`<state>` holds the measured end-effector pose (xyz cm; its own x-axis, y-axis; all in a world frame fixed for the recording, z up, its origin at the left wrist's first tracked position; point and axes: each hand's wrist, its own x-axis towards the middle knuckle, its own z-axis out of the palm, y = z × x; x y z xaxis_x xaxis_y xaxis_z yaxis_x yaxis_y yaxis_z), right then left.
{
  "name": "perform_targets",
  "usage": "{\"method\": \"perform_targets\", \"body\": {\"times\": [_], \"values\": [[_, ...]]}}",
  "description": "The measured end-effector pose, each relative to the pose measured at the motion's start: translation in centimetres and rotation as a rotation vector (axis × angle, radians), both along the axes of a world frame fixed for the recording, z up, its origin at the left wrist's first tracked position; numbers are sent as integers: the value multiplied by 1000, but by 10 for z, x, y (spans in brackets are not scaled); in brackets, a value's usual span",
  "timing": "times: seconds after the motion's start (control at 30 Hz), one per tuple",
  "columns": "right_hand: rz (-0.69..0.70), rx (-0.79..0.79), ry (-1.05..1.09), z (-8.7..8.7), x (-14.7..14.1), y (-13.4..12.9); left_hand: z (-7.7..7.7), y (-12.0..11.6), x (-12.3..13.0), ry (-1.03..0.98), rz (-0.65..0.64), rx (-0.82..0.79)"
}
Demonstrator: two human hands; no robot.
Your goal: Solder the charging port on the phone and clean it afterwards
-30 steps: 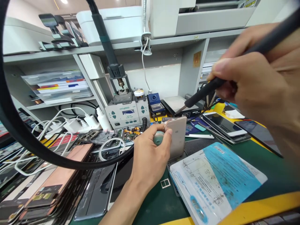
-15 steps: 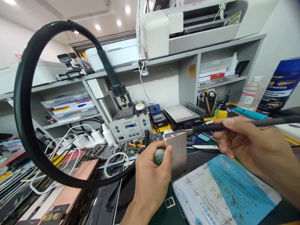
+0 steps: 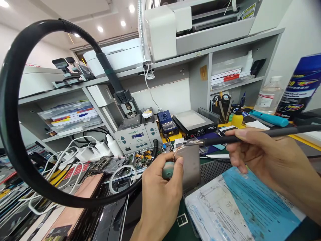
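My left hand (image 3: 160,190) is closed round a small green spool (image 3: 168,170), with a thin copper-coloured strand running up from it. That strand reaches the top edge of an upright grey metal block (image 3: 189,165) just beyond my fingers. In my right hand (image 3: 260,150) is a black soldering iron (image 3: 220,140), held like a pen from the right. Its metal tip (image 3: 185,144) lies along the top edge of the block, close to the strand. Whether the tip touches the strand is too small to tell.
A thick black hose (image 3: 15,134) loops across the left side to a soldering station (image 3: 137,137). A blue and white box (image 3: 240,204) lies below my right hand. Stacked phone parts (image 3: 80,197) fill the left. Bottles (image 3: 269,95) stand at the right.
The whole view has shifted slightly. The iron's tip has come further left along the block's top edge. My left hand keeps its hold on the spool.
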<state>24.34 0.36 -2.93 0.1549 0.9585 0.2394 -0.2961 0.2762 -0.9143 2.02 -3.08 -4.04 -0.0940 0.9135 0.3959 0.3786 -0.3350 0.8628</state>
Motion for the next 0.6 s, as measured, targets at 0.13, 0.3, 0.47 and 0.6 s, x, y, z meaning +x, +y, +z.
{"method": "perform_targets", "body": {"times": [0.13, 0.3, 0.47, 0.6], "values": [[7, -8, 7, -4, 0, 2, 1, 0, 1, -8, -5, 5], [14, 13, 4, -7, 0, -1, 2, 1, 1, -5, -3, 17], [24, 50, -10, -6, 1, -3, 0, 2, -1, 12, -11, 28], [34, 71, -16, -5, 2, -3, -1, 2, -2, 16, -14, 26]]}}
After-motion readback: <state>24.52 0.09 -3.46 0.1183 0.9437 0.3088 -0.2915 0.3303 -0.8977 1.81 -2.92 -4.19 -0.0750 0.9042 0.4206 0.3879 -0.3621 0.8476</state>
